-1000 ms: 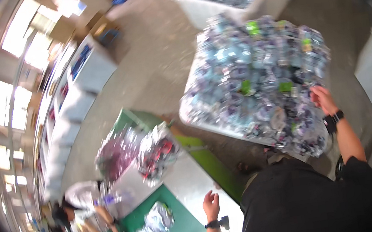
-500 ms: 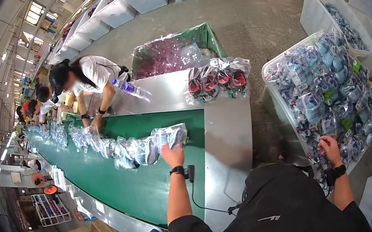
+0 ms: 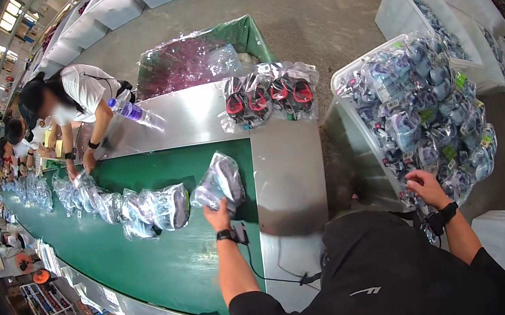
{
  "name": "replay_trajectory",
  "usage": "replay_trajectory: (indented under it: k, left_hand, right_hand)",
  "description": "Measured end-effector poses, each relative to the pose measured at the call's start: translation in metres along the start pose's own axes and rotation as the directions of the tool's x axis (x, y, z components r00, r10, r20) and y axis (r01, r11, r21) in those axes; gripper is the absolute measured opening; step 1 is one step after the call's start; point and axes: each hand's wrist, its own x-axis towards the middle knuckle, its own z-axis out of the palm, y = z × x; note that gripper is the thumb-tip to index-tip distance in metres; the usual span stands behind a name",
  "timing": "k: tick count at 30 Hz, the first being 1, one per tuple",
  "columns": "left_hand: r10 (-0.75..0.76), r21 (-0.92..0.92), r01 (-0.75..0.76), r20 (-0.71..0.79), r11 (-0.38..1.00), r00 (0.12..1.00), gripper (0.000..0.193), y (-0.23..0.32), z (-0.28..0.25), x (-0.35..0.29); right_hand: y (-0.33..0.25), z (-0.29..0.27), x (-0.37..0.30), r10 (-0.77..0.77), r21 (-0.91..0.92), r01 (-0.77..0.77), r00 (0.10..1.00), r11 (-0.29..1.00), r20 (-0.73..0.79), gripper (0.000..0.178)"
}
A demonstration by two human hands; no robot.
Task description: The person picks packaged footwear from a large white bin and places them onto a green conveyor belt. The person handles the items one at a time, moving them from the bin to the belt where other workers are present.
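Bagged shoes [image 3: 226, 179] are in the left hand's grip [image 3: 217, 217]; the right hand's grip [image 3: 429, 189] I cannot tell.

The clear-bagged shoes [image 3: 227, 177] in the left fingers [image 3: 223, 206] show pale grey-blue with purplish tints, above a long, silver-edged green worktop [image 3: 152, 269]. Beyond them, clear-bagged shoes [image 3: 279, 95] are black and red. By the right fingers [image 3: 420, 179], a whitish plastic bin [image 3: 354, 150] holds blue-and-purple bagged shoes [image 3: 407, 127] with lime-green patches.
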Motion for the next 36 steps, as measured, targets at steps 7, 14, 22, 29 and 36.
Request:
replay_trajectory:
  k: [7, 14, 22, 29, 36]
  left_hand:
    - [0.202, 0.078, -0.222, 0.205, 0.972, 0.958, 0.051, 0.055, 0.025, -0.163]
    - [0.049, 0.003, -0.05, 0.049, 0.999, 0.998, 0.081, 0.071, 0.061, -0.177]
    - [-0.233, -0.368, 0.624, 0.703, 0.69, 0.672, 0.08, 0.135, 0.092, -0.159]
    - [-0.101, -0.152, 0.702, 0.947, 0.695, 0.305, 0.076, 0.224, 0.152, -0.194]
    - [-0.024, 0.088, 0.459, 0.989, 0.884, -0.144, 0.09, 0.323, 0.226, -0.266]
  right_hand:
    - [-0.007, 0.017, 0.0, -0.145, -0.172, 0.159, 0.985, 0.972, 0.089, 0.027]
    - [-0.01, 0.021, 0.009, -0.207, -0.19, 0.231, 0.969, 0.954, 0.138, 0.028]
    - [-0.018, 0.007, 0.007, -0.284, -0.069, 0.291, 0.954, 0.954, 0.096, 0.027]
    - [-0.001, -0.02, 0.007, -0.261, 0.273, 0.253, 0.965, 0.928, -0.007, 0.027]
    - [0.007, -0.042, -0.004, -0.182, 0.558, 0.127, 0.982, 0.82, 0.045, 0.038]
